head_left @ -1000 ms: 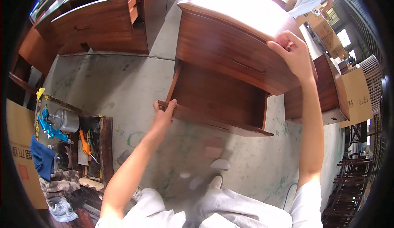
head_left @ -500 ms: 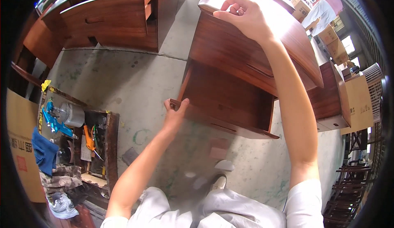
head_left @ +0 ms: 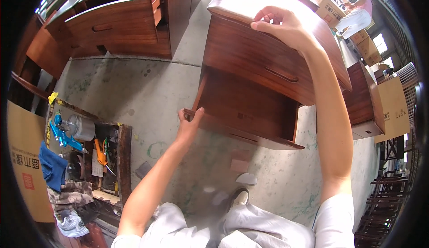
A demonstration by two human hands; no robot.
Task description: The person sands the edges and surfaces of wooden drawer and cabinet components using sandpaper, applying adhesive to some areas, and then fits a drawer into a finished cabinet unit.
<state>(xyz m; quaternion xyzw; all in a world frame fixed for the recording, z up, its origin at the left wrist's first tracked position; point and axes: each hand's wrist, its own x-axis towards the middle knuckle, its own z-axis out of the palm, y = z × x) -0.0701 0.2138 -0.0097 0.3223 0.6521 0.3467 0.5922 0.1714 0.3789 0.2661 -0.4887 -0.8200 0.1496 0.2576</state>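
Observation:
A reddish-brown wooden cabinet (head_left: 243, 38) with a glossy curved top stands in front of me. Its lower drawer (head_left: 250, 98) is pulled out and holds nothing visible, while the upper one is closed, with a recessed handle (head_left: 280, 75). My left hand (head_left: 190, 120) is closed round the left corner of the lower drawer's front, thumb on the near side. Over the front edge of the cabinet top is my right hand (head_left: 281, 25), fingers curled in and thumb close to the forefinger. Whatever is between those fingers, if anything, cannot be made out.
At left, a worn tool cart (head_left: 125, 158) carries a blue spray gun (head_left: 62, 134), an orange-handled tool (head_left: 100, 152) and a blue cloth (head_left: 52, 165). Another cabinet (head_left: 111, 29) with an open drawer stands beyond it. Cartons (head_left: 330, 9) and a person (head_left: 357, 13) are at far right.
My right hand has moved right along the cabinet top's front edge, its fingers still curled. My left hand keeps its hold on the drawer corner. The view has shifted slightly.

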